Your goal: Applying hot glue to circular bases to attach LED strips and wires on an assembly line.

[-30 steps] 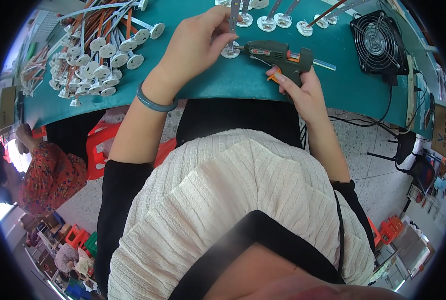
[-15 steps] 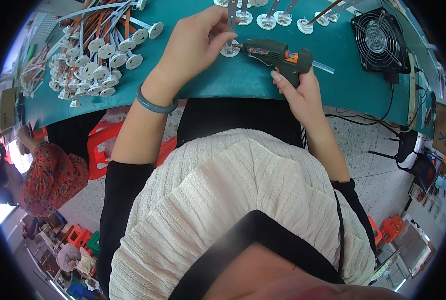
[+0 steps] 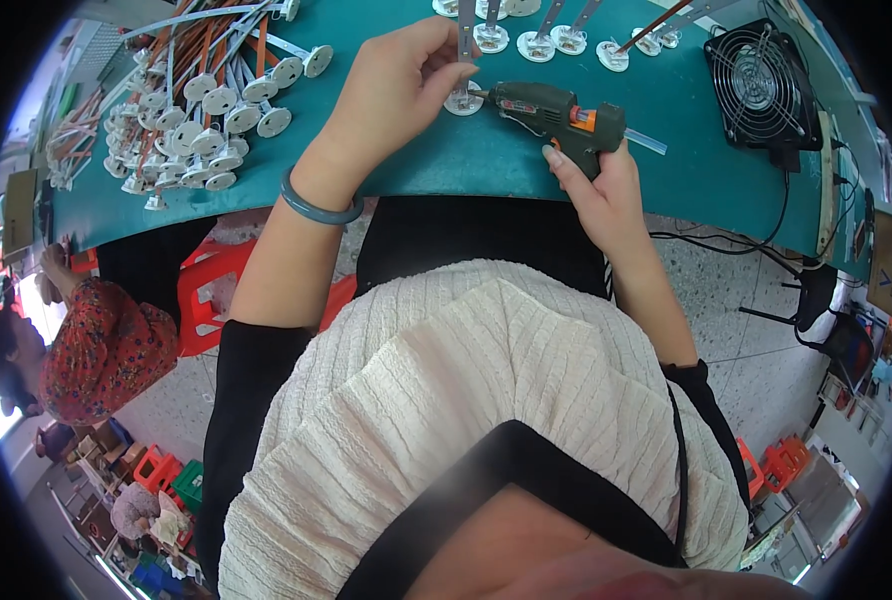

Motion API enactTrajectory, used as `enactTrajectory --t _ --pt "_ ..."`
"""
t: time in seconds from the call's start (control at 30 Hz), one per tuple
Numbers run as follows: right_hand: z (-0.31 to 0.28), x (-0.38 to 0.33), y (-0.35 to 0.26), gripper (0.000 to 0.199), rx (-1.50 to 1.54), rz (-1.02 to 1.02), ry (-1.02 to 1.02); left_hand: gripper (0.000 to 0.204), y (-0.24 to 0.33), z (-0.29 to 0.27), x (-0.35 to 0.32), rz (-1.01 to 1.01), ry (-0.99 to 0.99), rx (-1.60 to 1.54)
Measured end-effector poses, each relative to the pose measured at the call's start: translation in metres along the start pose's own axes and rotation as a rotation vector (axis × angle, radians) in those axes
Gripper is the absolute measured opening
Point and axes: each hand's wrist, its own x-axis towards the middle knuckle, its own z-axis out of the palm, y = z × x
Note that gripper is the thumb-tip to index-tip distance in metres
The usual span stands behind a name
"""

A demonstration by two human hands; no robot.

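Observation:
My left hand is closed, pinching an upright grey LED strip between thumb and fingers. The strip's lower end stands on a white round base lying on the table. In my right hand is a dark green hot glue gun with an orange part. Its nozzle points left, right at the base beside the strip; whether they touch I cannot tell. A clear glue stick sticks out of the gun's back.
Several white bases with upright strips stand along the far side of the green table. At left lies a heap of strips with bases. A black fan with cables sits at right. Another person is at the left.
The view has shifted slightly. Both hands keep their holds, with the glue gun's nozzle still by the base.

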Motion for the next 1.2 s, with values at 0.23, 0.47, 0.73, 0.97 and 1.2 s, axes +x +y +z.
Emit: enactTrajectory --t 0.23,0.47,0.73,0.97,1.2 --pt "0.001 0.001 0.004 0.033 0.086 0.061 0.003 0.011 0.004 0.000 -0.001 0.051 -0.025 0.066" --pt "-0.004 -0.003 0.004 0.038 0.334 0.128 -0.043 0.009 0.013 -0.009 0.002 0.030 -0.178 0.026" --pt "0.000 0.000 0.002 0.038 0.312 0.125 0.018 0.012 0.004 -0.003 0.007 0.103 -0.189 -0.014" --pt "0.001 0.002 0.007 0.036 0.130 0.063 0.036 0.011 0.004 -0.001 0.007 0.107 -0.202 0.014" --pt "0.000 -0.001 0.005 0.033 0.065 0.057 0.044 0.011 0.005 -0.002 0.008 0.092 -0.216 0.036"
